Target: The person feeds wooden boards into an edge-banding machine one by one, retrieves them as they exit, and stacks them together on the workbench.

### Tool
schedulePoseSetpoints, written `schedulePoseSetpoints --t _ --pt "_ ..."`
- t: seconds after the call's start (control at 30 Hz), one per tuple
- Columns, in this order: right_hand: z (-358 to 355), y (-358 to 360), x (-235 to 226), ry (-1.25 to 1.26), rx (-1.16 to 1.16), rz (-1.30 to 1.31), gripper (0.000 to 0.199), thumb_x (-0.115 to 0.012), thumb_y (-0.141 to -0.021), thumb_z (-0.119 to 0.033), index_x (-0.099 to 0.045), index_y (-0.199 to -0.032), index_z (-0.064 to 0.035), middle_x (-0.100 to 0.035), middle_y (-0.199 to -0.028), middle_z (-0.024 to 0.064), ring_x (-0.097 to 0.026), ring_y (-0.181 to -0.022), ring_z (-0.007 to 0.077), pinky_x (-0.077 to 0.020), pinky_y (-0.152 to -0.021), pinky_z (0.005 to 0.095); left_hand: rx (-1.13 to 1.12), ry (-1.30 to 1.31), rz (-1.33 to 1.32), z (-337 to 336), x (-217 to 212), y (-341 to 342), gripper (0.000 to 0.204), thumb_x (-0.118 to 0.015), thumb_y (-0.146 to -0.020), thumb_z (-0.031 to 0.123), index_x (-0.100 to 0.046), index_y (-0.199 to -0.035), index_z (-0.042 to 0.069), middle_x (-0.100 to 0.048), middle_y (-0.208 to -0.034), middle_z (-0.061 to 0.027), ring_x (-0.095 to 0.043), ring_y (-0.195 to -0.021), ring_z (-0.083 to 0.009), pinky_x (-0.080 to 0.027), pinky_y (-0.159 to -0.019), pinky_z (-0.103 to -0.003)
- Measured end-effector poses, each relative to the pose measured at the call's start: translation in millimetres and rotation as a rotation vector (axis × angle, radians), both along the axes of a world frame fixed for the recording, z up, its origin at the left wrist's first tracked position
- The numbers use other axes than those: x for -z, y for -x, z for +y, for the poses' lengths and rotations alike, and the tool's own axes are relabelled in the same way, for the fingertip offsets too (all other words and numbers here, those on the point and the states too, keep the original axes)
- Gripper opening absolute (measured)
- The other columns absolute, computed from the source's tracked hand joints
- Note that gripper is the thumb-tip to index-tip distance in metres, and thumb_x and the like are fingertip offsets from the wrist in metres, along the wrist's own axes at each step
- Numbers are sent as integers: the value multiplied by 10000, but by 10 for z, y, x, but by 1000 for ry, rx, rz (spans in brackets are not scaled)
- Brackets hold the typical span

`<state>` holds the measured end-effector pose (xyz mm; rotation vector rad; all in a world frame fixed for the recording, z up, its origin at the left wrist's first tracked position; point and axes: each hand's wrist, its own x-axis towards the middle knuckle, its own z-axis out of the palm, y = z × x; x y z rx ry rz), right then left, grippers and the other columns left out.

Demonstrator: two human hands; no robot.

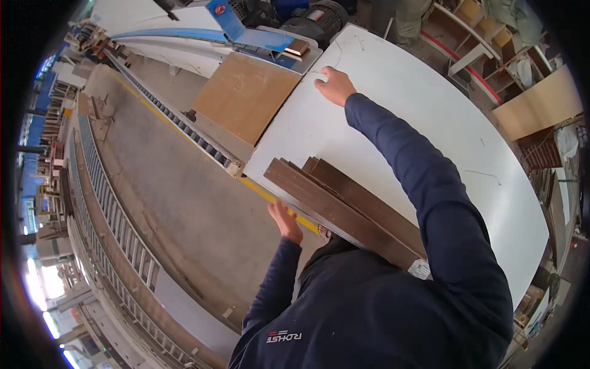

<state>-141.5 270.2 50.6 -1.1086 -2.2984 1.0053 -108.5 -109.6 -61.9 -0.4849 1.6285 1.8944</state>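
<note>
The right hand [335, 86] is positioned in the upper centre of the frame, over the upper-left part of a white tabletop [430, 135]. Its fingers are curled; whether anything is clasped between them cannot be told, as the fingertips are only partly shown. The right forearm is extended diagonally across the tabletop from the lower right.

The left hand [286, 222] is held just left of the near edge of the tabletop, at the centre of the frame. Its grip is released: the fingers are extended, and nothing is grasped.

Dark brown boards [344, 209] are placed along the near edge of the tabletop, from the centre toward the lower right of the frame. They are stacked in narrow lengths, with their ends unevenly aligned. A white label [420, 269] is seen at their lower-right end.

A lighter brown panel [246, 95] is located at the upper-left edge of the tabletop, beside a machine fitted with a blue bracket [261, 40]. A motor [316, 21] is mounted behind it. A narrow roller track [175, 120] is run diagonally through the upper left, alongside a yellow floor line [255, 187]. A wider roller conveyor [117, 203] is installed at the left.
</note>
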Motion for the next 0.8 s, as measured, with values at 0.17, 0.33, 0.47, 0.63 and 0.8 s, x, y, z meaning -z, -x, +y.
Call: schedulePoseSetpoints --t 0.17,0.33,0.47,0.63,0.8 --pt "206 72 -21 -92 17 -168 477 -600 -888 -313 -574 -1238 9 -647 -1246 182 -622 -1121 357 -488 -953 406 71 136 267 440 541 648 501 -496 -990 489 -438 -1349 144 -518 -1281 -104 -552 -1106 -266 -451 -913 -449" --pt "542 223 148 -353 33 -341 469 -608 -878 -301 -536 -1254 -30 -635 -1227 149 -611 -1099 378 -486 -921 466 451 -580 -322 388 1277 731 534 -501 -974 526 -510 -1323 122 -567 -1281 -126 -568 -1106 -314 -435 -949 -544" --pt "812 458 338 -630 81 -351 482 -620 -860 -304 -512 -1250 -42 -617 -1200 141 -602 -1074 383 -482 -893 496 524 -832 -615 170 1529 902 570 -504 -961 556 -568 -1302 103 -607 -1281 -143 -581 -1107 -353 -422 -977 -620" --pt "981 535 571 -635 53 -403 451 -636 -831 -276 -545 -1196 -28 -621 -1171 179 -601 -1075 379 -487 -877 486 179 -1037 -995 -175 1369 809 640 -495 -947 603 -580 -1315 86 -614 -1294 -170 -579 -1117 -395 -401 -1016 -654" --pt "987 200 641 -410 55 -403 436 -678 -763 -227 -568 -1119 -3 -623 -1118 239 -605 -1032 410 -499 -844 487 146 -938 -985 -92 1214 803 647 -494 -952 608 -570 -1330 88 -595 -1323 -165 -552 -1157 -403 -369 -1041 -658"
